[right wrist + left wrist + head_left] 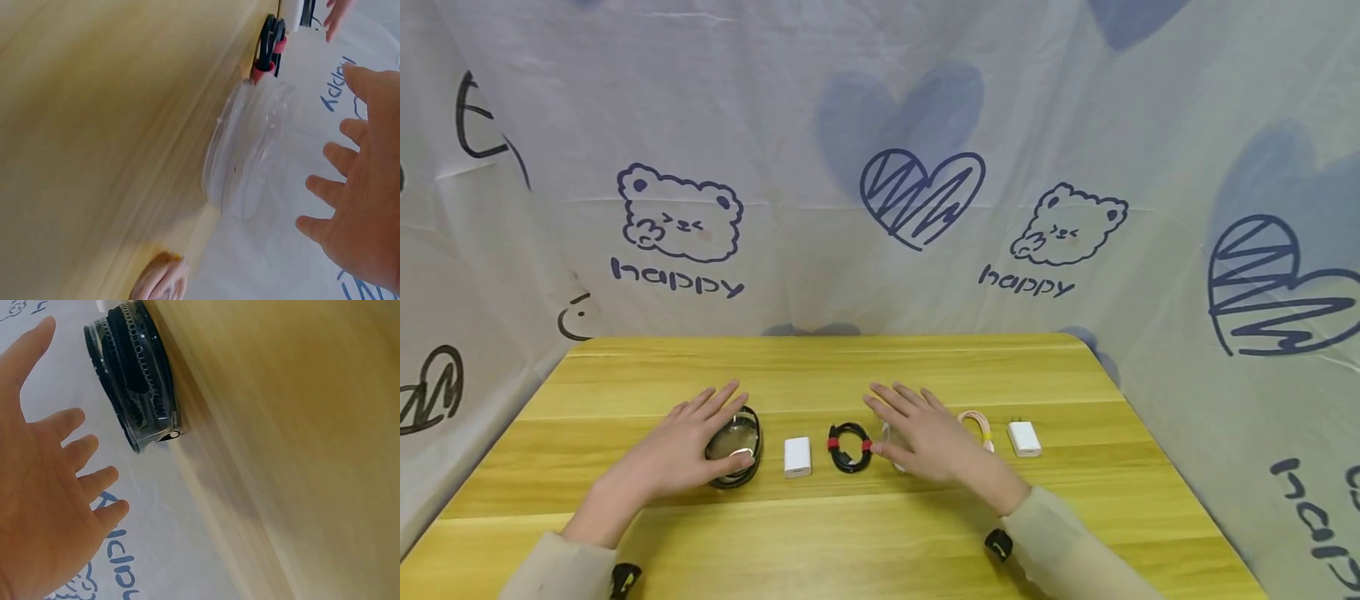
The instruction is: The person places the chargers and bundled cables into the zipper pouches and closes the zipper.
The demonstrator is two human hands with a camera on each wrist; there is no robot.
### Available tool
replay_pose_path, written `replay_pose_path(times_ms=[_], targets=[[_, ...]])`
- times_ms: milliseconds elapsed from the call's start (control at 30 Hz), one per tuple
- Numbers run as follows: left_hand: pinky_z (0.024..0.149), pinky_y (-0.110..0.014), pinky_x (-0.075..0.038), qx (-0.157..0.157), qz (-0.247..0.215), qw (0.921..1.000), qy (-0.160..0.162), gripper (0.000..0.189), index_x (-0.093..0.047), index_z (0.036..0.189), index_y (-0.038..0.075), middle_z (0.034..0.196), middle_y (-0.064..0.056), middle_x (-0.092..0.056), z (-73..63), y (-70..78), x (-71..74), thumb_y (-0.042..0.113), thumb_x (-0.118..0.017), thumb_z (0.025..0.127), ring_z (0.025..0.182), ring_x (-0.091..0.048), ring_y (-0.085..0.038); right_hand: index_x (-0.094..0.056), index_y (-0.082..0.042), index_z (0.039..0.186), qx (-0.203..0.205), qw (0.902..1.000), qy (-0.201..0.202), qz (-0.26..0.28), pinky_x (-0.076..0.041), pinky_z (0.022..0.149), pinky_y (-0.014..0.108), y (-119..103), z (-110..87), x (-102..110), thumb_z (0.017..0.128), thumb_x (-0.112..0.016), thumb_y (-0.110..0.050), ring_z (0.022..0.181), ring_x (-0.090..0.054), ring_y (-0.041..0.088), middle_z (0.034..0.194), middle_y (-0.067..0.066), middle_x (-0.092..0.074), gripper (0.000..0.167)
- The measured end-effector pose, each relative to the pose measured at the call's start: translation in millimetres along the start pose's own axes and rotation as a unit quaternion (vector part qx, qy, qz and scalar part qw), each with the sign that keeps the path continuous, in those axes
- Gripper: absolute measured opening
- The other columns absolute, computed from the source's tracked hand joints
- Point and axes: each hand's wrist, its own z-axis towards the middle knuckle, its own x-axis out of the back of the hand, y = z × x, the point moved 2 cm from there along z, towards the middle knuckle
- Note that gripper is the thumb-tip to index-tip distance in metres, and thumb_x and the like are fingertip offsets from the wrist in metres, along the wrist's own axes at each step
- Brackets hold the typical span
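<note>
My left hand (679,446) hovers with fingers spread over a clear zip pouch with black trim (131,375). Part of the pouch is hidden beneath that hand in the head view. Straight-fingered and apart from the table, my right hand (931,437) is over a clear, rounded plastic item (240,150), mostly covered in the head view; its exact kind is unclear. Between the hands lie a white charger block (797,457) and a coiled black cable (852,467) with red ties. Neither hand holds anything.
Right of my right hand lie a coiled pink cable (976,416) with a yellow tie and a white plug adapter (1024,438) with its prongs pointing away. All rest on a wooden table (820,542). A printed cloth (805,108) hangs behind and at both sides.
</note>
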Motion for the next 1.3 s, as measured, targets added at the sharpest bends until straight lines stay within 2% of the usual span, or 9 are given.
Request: replay_pose_path(times_ms=[267,667,1100,1300], targets=[[0.119,-0.07,-0.023,-0.003,-0.007,0.9997,-0.022,0.097,-0.034,0.163,0.01,0.171,-0.013,-0.022,3.6,-3.5,-5.7,0.069,-0.065,0.092,0.152,-0.025,-0.049,-0.025,-0.026,0.167,0.021,0.9979,-0.061,-0.009,-0.018,0.126,0.06,-9,12.3,-9,0.107,-0.05,-0.055,0.158,-0.021,0.03,0.174,-0.004,-0.017,0.072],[0.116,-0.07,-0.029,-0.023,-0.006,0.9994,-0.025,0.102,-0.039,0.161,0.009,0.168,-0.017,-0.029,9.0,-2.4,-5.6,0.064,-0.077,0.084,0.148,-0.033,-0.051,-0.023,-0.025,0.167,0.05,0.9922,-0.112,-0.025,-0.02,0.125,0.061,-14,24.3,-21,0.105,-0.049,-0.059,0.158,-0.021,0.03,0.173,-0.001,-0.019,0.076],[0.113,-0.067,-0.037,-0.028,-0.022,0.999,-0.029,0.1,-0.047,0.157,0.01,0.163,-0.017,-0.04,12.8,-5.3,-8.1,0.061,-0.084,0.079,0.144,-0.04,-0.049,-0.027,-0.023,0.166,0.052,0.9899,-0.121,-0.052,-0.022,0.125,0.059,-18,29.4,-26,0.103,-0.053,-0.06,0.156,-0.026,0.028,0.171,0.0,-0.028,0.078],[0.11,-0.066,-0.042,-0.037,-0.021,0.9986,-0.032,0.098,-0.048,0.156,0.009,0.161,-0.018,-0.043,13.9,-4.6,-7.2,0.058,-0.085,0.08,0.143,-0.043,-0.047,-0.028,-0.025,0.166,0.047,0.9894,-0.122,-0.062,-0.022,0.125,0.058,-19,31.0,-28,0.103,-0.056,-0.057,0.154,-0.031,0.024,0.169,-0.001,-0.032,0.076]])
